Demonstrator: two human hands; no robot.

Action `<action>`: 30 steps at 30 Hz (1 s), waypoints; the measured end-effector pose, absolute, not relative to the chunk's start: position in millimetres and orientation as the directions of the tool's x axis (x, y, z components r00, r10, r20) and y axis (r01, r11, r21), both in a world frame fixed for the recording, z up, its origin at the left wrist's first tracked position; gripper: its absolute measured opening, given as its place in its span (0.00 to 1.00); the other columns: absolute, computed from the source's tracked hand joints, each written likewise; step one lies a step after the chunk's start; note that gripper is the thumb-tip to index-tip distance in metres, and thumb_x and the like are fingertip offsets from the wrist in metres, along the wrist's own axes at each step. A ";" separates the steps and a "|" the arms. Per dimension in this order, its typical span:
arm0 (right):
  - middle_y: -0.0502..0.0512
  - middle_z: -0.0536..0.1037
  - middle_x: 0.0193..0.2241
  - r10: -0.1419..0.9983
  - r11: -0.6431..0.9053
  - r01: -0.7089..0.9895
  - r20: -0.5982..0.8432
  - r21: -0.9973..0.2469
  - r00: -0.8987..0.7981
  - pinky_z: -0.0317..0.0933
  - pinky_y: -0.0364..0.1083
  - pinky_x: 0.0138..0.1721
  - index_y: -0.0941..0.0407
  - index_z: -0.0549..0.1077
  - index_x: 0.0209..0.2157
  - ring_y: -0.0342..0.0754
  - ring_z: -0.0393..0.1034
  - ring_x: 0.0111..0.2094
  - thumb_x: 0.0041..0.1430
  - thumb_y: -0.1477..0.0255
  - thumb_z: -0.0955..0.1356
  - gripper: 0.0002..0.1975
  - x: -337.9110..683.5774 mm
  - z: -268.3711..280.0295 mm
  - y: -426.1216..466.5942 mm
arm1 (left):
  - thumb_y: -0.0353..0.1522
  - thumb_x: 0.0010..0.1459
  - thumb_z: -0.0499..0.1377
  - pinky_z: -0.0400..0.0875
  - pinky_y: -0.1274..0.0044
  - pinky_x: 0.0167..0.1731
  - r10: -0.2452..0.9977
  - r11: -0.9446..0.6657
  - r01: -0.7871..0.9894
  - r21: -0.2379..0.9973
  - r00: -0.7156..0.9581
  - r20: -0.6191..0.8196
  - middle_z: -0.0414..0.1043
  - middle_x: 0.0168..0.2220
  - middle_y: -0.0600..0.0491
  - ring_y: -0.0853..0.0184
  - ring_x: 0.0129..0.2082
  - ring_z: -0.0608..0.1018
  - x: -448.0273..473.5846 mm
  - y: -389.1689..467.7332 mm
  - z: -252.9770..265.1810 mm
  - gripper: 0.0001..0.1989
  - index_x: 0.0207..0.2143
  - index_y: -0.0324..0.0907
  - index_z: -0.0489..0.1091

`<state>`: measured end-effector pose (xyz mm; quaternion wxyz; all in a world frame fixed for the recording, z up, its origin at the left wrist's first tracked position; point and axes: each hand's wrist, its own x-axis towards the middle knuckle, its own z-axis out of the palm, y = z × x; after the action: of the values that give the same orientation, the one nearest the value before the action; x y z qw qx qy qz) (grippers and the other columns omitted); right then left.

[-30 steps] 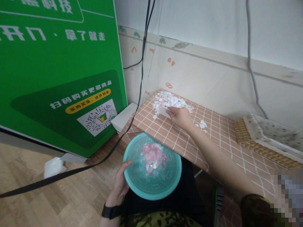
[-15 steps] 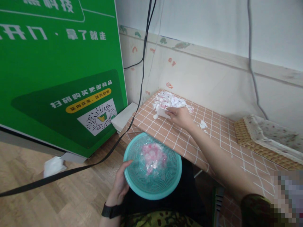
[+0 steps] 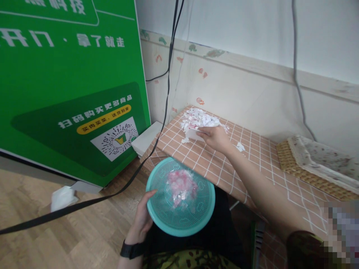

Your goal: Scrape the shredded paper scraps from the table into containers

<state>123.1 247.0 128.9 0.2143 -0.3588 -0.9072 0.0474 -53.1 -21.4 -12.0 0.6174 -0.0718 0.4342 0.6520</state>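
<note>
My left hand point(image 3: 144, 213) grips the left rim of a round turquoise plastic colander point(image 3: 206, 215), thumb over the edge, fingers hidden beneath. Inside the colander lies a heap of pink and clear shiny scraps point(image 3: 182, 185). On the checked tabletop, my right hand point(image 3: 214, 137) pinches a flat white card point(image 3: 194, 134) held on edge. The card touches the near side of a pile of white and pink paper scraps point(image 3: 200, 117). A smaller clump of white scraps point(image 3: 240, 146) lies to the right of my wrist.
The table's brown checked cloth point(image 3: 207, 160) ends just above the colander. A lined wicker basket point(image 3: 308, 173) stands at the right. Black cords point(image 3: 168, 86) hang down and cross toward the lower left. A green cabinet point(image 3: 70, 74) stands at the left, with white paper point(image 3: 63, 198) on the floor.
Almost nothing differs. The view has shifted very slightly, and both hands keep their hold on the colander and the card.
</note>
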 end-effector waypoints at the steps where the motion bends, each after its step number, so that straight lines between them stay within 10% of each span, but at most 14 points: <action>1: 0.54 0.81 0.36 0.654 0.756 0.606 0.349 -0.248 -0.672 0.61 0.47 0.37 0.52 0.79 0.41 0.51 0.75 0.37 0.62 0.67 0.63 0.14 123.7 128.3 246.9 | 0.31 0.43 0.66 0.75 0.74 0.25 0.740 0.142 -0.866 0.479 -0.229 -0.632 0.79 0.23 0.51 0.64 0.21 0.78 -53.1 -21.5 -12.3 0.07 0.26 0.35 0.77; 30: 0.55 0.81 0.35 0.621 0.783 0.549 0.317 -0.291 -0.717 0.64 0.46 0.34 0.54 0.79 0.41 0.49 0.75 0.34 0.61 0.67 0.64 0.13 187.2 146.8 221.2 | 0.29 0.46 0.64 0.75 0.75 0.25 0.736 0.182 -0.862 0.474 -0.200 -0.647 0.78 0.22 0.51 0.65 0.21 0.78 -44.0 -19.8 -21.7 0.04 0.26 0.36 0.76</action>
<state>187.2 221.2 146.8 0.2023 -0.3171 -0.9224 0.0885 -44.0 -19.8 -21.7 0.6284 -0.0709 0.4429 0.6356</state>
